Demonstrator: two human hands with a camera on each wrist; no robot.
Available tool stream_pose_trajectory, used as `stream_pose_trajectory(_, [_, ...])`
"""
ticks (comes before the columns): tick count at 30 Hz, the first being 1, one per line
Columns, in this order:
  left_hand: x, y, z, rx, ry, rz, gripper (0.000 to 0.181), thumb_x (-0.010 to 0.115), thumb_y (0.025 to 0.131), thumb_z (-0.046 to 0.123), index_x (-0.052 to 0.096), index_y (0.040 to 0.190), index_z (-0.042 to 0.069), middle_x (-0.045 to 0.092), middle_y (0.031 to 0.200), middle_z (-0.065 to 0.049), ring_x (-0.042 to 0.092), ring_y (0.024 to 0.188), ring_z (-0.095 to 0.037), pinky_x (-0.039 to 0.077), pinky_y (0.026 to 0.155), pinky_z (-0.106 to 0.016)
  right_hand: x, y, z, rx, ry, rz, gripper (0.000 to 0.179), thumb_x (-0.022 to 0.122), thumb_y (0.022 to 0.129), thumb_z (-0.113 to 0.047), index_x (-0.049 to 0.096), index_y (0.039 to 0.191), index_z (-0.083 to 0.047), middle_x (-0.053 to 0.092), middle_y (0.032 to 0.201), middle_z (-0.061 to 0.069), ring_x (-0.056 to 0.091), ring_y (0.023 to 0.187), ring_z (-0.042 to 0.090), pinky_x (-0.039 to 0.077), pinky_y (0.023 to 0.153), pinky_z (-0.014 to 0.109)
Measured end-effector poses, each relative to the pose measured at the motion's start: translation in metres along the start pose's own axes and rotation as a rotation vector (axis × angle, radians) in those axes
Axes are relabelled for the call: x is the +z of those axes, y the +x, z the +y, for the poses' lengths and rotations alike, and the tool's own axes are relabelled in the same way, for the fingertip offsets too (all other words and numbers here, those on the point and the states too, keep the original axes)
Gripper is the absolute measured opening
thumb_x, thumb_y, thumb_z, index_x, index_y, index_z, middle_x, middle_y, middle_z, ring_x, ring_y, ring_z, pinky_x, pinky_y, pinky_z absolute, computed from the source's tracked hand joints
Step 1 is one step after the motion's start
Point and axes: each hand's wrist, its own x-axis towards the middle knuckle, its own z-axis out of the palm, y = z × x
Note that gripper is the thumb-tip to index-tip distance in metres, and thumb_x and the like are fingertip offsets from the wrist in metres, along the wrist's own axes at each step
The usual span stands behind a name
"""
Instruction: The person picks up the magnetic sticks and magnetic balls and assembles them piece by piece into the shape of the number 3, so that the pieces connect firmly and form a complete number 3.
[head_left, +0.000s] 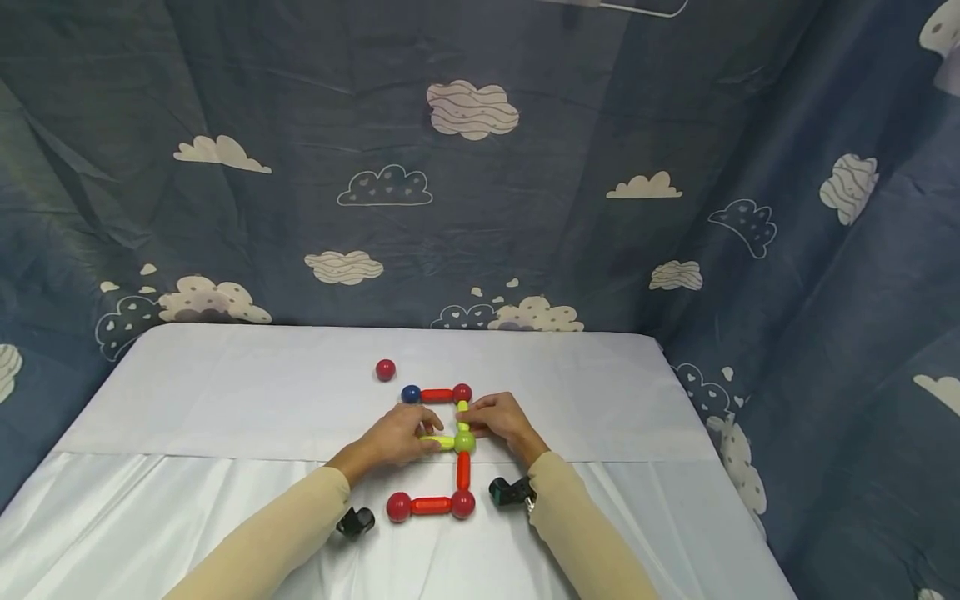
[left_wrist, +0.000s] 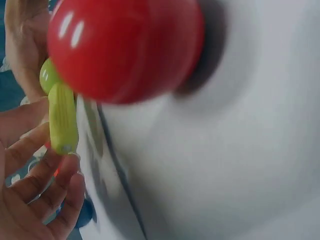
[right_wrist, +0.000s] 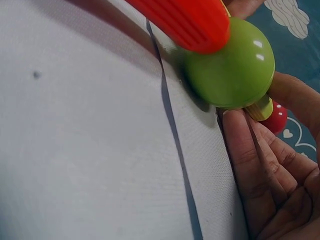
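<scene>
On the white table lies a figure of magnetic rods and balls. At its middle, a green ball joins two yellow-green rods and a red rod. My left hand holds the sideways yellow-green rod near its free end, fingers beside the tip. With thumb and fingers, my right hand grips the upper yellow-green rod, just beyond the green ball. That rod runs up to a red ball, from which a red rod leads left to a blue ball.
Nearer me, a red ball, a red rod and another red ball form the bottom row. A loose red ball sits farther back. Black wrist cameras hang under both forearms. A cloud-patterned curtain stands behind the table.
</scene>
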Motion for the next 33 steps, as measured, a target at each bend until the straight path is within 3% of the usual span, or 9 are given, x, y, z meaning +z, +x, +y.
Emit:
stream_pose_trajectory(10, [-0.024, -0.002, -0.015, -0.009, -0.084, 0.149, 0.023, 0.075, 0.083, 0.017, 0.069, 0.103, 0.009, 0.062, 0.087, 0.003, 0.055, 0.08, -0.012, 0.046, 0.073, -0.029, -0.001, -0.002, 0.002, 0.007, -0.013, 0.02, 0.028, 0.082, 0.077, -0.021, 0.068, 0.092, -0.001, 0.066, 0.077, 0.007, 0.062, 0.064, 0.014, 0.054, 0.061, 0.024])
stream_pose_trajectory(24, [-0.048, 0.005, -0.057, -0.079, -0.15, 0.392, 0.032, 0.072, 0.084, 0.01, 0.062, 0.112, -0.001, 0.06, 0.107, -0.018, 0.058, 0.098, -0.033, 0.046, 0.086, -0.046, 0.003, 0.001, 0.0, 0.0, 0.003, -0.013, 0.027, 0.082, 0.076, -0.019, 0.069, 0.091, -0.001, 0.066, 0.077, 0.007, 0.061, 0.062, 0.013, 0.053, 0.06, 0.024])
stream_pose_trajectory(28, [-0.052, 0.009, -0.065, -0.117, -0.156, 0.407, 0.039, 0.073, 0.083, 0.008, 0.057, 0.118, 0.001, 0.057, 0.114, -0.019, 0.056, 0.102, -0.035, 0.045, 0.089, -0.048, 0.005, 0.001, 0.0, 0.0, -0.003, -0.015, 0.028, 0.082, 0.076, -0.02, 0.069, 0.091, -0.002, 0.065, 0.077, 0.007, 0.061, 0.063, 0.014, 0.053, 0.06, 0.024])
stream_pose_trajectory(33, [-0.054, 0.027, -0.069, -0.162, -0.132, 0.381, 0.049, 0.075, 0.08, 0.007, 0.054, 0.125, 0.006, 0.054, 0.12, -0.019, 0.053, 0.106, -0.034, 0.042, 0.092, -0.048, 0.002, 0.001, 0.002, 0.002, -0.007, 0.002, 0.027, 0.082, 0.076, -0.021, 0.069, 0.09, -0.002, 0.064, 0.076, 0.006, 0.06, 0.063, 0.013, 0.053, 0.06, 0.023])
